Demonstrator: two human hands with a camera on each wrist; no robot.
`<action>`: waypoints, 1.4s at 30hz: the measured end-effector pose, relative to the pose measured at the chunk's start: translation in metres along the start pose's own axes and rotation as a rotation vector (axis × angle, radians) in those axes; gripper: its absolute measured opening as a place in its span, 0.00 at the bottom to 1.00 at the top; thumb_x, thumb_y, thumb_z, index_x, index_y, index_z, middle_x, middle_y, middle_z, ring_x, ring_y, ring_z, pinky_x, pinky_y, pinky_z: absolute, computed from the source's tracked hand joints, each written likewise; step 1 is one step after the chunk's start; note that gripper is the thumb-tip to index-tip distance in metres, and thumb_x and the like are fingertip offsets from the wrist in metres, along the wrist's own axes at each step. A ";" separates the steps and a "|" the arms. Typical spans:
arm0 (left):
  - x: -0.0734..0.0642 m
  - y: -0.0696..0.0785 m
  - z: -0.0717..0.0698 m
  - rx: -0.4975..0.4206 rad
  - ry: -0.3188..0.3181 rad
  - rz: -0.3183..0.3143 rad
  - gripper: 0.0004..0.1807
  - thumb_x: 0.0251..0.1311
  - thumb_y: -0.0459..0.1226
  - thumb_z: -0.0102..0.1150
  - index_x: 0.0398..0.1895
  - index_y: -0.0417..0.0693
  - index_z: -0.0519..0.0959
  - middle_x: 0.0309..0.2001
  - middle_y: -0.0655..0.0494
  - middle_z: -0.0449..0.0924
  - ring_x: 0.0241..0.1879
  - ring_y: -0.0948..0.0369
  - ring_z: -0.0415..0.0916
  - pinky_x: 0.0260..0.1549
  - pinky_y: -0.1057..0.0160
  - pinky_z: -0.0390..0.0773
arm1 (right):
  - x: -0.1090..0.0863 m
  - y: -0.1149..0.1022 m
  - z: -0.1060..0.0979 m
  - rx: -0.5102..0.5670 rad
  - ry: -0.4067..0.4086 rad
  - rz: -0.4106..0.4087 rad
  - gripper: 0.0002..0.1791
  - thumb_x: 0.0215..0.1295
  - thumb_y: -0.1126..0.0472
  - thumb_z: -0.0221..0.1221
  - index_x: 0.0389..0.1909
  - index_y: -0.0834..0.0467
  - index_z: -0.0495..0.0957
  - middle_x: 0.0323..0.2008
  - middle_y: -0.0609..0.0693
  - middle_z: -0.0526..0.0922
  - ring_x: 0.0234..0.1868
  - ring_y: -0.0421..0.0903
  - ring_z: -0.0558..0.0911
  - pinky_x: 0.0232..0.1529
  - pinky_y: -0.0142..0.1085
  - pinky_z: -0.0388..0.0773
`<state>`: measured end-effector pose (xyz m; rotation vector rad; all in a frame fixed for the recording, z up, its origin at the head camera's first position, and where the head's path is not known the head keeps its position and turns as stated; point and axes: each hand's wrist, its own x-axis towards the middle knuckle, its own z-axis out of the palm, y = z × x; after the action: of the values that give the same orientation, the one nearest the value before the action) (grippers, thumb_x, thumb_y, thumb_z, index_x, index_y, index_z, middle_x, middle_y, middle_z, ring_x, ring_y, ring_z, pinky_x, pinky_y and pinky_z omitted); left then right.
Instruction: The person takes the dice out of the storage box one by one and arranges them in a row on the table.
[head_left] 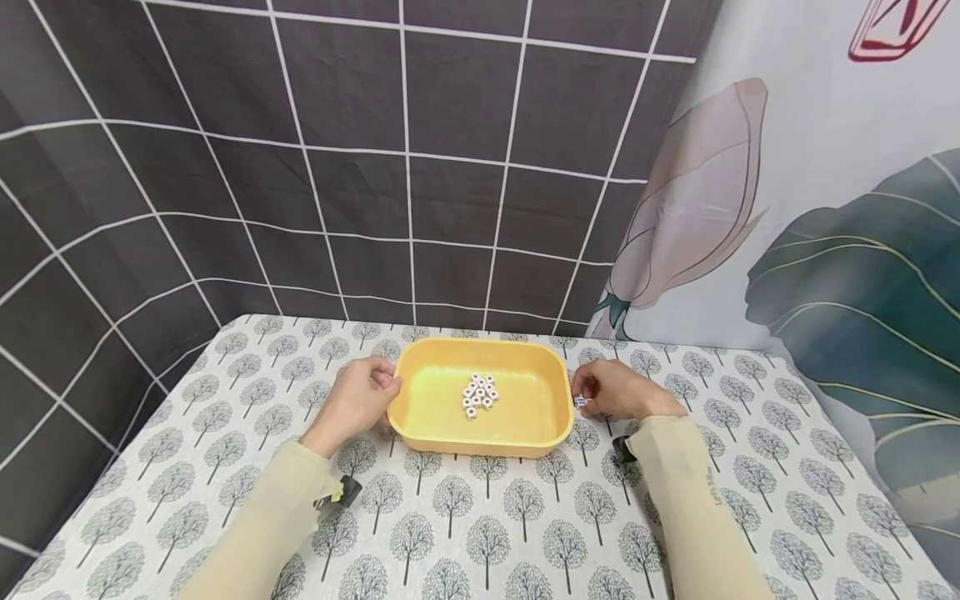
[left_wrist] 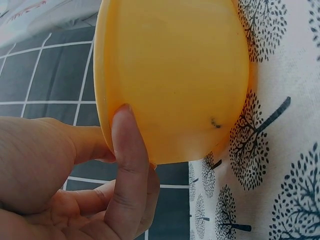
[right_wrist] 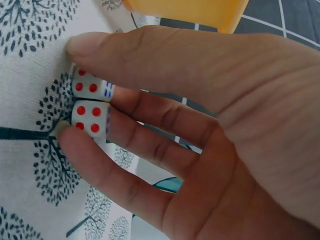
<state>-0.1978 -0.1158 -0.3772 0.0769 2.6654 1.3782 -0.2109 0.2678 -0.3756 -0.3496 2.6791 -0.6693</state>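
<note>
Sleeves (head_left: 258, 512): reaching in, well apart, from the near side.
Right hand (head_left: 617, 388): pinching two dice (right_wrist: 89, 117), side by side, just right of the yellow tub (head_left: 476, 447).
Left hand (head_left: 357, 398): clamped on the tub's left end.
Pile (head_left: 480, 393): white dice, mid-tub, between the hands.
Room: cloth (head_left: 487, 542) spreads before the tub and past both hands.
Far edge: close behind the tub, against a dark gridded curtain (head_left: 457, 196).

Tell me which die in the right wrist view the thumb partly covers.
The upper die, its top behind the thumb of the right hand; the lower die lies clear of that thumb.
</note>
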 end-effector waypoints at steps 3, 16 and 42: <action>0.000 0.000 0.000 0.001 -0.001 0.002 0.15 0.69 0.33 0.57 0.53 0.31 0.77 0.39 0.43 0.81 0.22 0.61 0.77 0.23 0.62 0.85 | -0.002 0.002 -0.002 0.022 0.003 0.019 0.16 0.53 0.71 0.70 0.42 0.55 0.82 0.39 0.51 0.80 0.40 0.46 0.77 0.45 0.38 0.81; 0.000 -0.001 0.000 0.007 0.003 0.010 0.15 0.69 0.33 0.57 0.54 0.31 0.76 0.39 0.43 0.81 0.22 0.61 0.78 0.24 0.61 0.86 | -0.005 0.014 -0.008 0.000 0.009 0.000 0.10 0.55 0.68 0.72 0.34 0.58 0.81 0.32 0.49 0.79 0.33 0.44 0.75 0.35 0.34 0.77; 0.000 -0.001 0.001 0.007 0.004 0.006 0.16 0.69 0.33 0.57 0.55 0.31 0.76 0.39 0.43 0.81 0.22 0.61 0.78 0.24 0.60 0.86 | -0.008 0.011 -0.008 0.002 0.009 0.068 0.12 0.53 0.68 0.73 0.36 0.56 0.81 0.35 0.50 0.81 0.36 0.45 0.78 0.38 0.35 0.81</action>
<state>-0.1974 -0.1151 -0.3785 0.0835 2.6750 1.3725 -0.2084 0.2832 -0.3721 -0.2539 2.6859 -0.6548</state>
